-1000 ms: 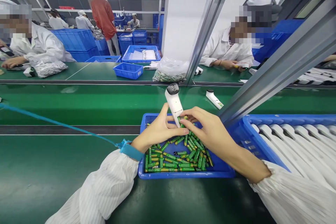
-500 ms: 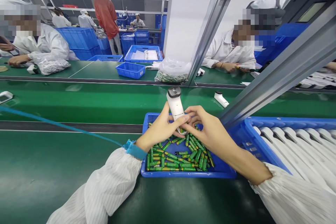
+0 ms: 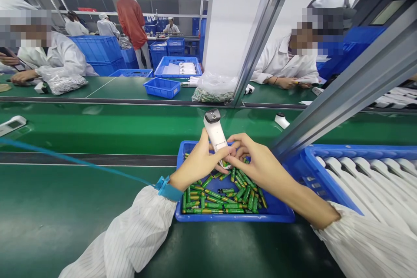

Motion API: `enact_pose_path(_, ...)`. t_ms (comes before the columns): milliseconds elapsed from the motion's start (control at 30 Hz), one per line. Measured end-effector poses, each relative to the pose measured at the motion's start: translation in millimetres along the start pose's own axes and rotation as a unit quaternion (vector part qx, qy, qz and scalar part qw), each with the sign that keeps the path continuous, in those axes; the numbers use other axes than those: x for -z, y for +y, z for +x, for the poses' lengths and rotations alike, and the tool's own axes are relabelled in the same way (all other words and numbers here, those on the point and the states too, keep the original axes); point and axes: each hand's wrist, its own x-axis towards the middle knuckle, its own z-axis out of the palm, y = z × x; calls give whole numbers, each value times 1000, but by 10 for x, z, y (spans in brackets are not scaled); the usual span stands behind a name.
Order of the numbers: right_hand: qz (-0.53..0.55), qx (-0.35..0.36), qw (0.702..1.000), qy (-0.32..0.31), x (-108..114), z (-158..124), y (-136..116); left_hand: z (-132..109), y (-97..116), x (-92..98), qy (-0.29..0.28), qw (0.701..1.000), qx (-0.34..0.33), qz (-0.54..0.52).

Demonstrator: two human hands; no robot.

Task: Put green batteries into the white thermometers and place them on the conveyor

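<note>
A white infrared thermometer [image 3: 216,132] with a dark, two-lensed head is held up at a tilt over a blue tray [image 3: 234,217]. My left hand [image 3: 203,156] is closed around its handle, thumb across the lower part. Against the handle's lower end, the bent fingers of my right hand [image 3: 249,154] press together; whether a small part sits between them is hidden. Many green batteries [image 3: 224,200] lie loose in the tray, below both hands. A blue wrist strap [image 3: 167,189] with a cord circles my left wrist.
White thermometers [image 3: 13,125] and another one [image 3: 282,120] lie on the green conveyor belt [image 3: 97,128]. At right stands a blue crate [image 3: 308,156] of white housings, under a slanting metal post [image 3: 345,82]. Co-workers [image 3: 286,61] sit across the belt.
The thermometers on the belt have shifted to the right. The one in my hands has tipped slightly left, while both hands stay almost in place.
</note>
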Motion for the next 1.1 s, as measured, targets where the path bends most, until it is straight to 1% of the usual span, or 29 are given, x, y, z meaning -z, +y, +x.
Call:
enact_pose_path(133, 20, -10, 1000, -2, 1, 8, 6, 35, 16, 3, -5, 999, 27, -35)
enact_pose_path(267, 28, -9, 1000, -12, 14, 25, 21, 38, 36, 1, 15, 998, 44, -46)
enact_pose_path(333, 24, -13, 1000, -10, 18, 28, 15, 28, 36, -2, 13, 998, 46, -42)
enact_pose_path(500, 18, -19, 1000, 0, 24, 16, -19, 9, 13, -4, 10, 1000, 16, -15)
enact_pose_path(633, 13, -30, 999, 8, 33, 7, -10, 8, 8, 1, -1, 1000, 12, -20)
enact_pose_path(867, 19, -45, 997, 57, 45, 26, 48, -5, 16, -8, -6, 1000, 2, -12)
enact_pose_path(1033, 14, -51, 996, 73, 33, 50, 77, -1, 21, -7, 19, 1000, -8, -22)
enact_pose_path(1100, 0, -52, 997, 49, 21, 51, 88, 8, 24, -1, 36, 999, -12, -30)
